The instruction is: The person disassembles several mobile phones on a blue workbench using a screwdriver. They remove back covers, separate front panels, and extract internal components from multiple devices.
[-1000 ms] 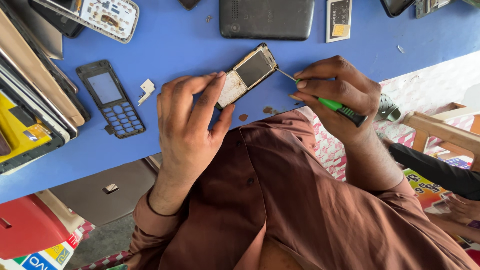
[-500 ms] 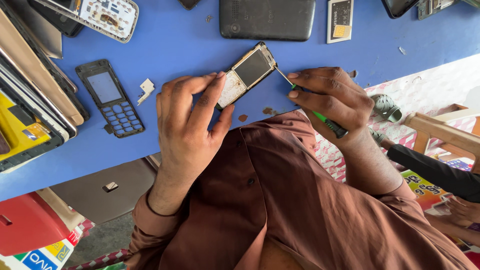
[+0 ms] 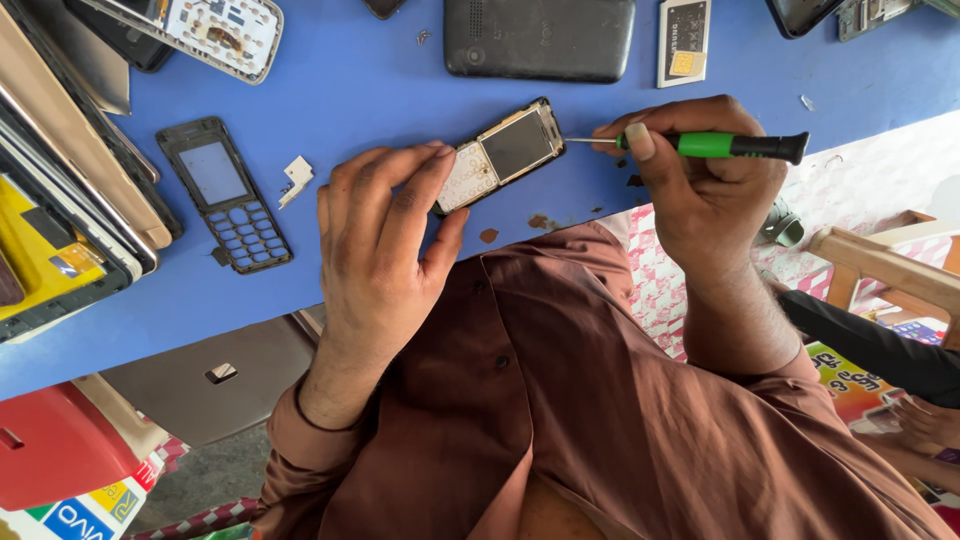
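Nearest the camera, a brown shirt (image 3: 560, 400) filled the lower part of the view, both sleeves reaching up toward a blue table (image 3: 380, 80). The left hand (image 3: 385, 230) lay on the table's edge with its fingers curled over the keypad end of an opened phone (image 3: 500, 153), pinning it down; the phone lay tilted, its bare screen end pointing up and to the right. The right hand (image 3: 700, 180) was closed around a green-handled screwdriver (image 3: 715, 145), held level, with its thin metal tip just beside the phone's screen end; whether the tip touched could not be told. Left of the left hand lay a small white plastic scrap (image 3: 296, 176) and a black keypad frame (image 3: 224, 193). Farther across the table rested a dark phone back (image 3: 540, 38), a flat battery (image 3: 685, 40) beside it, and a white circuit board (image 3: 215, 30) at the far left.
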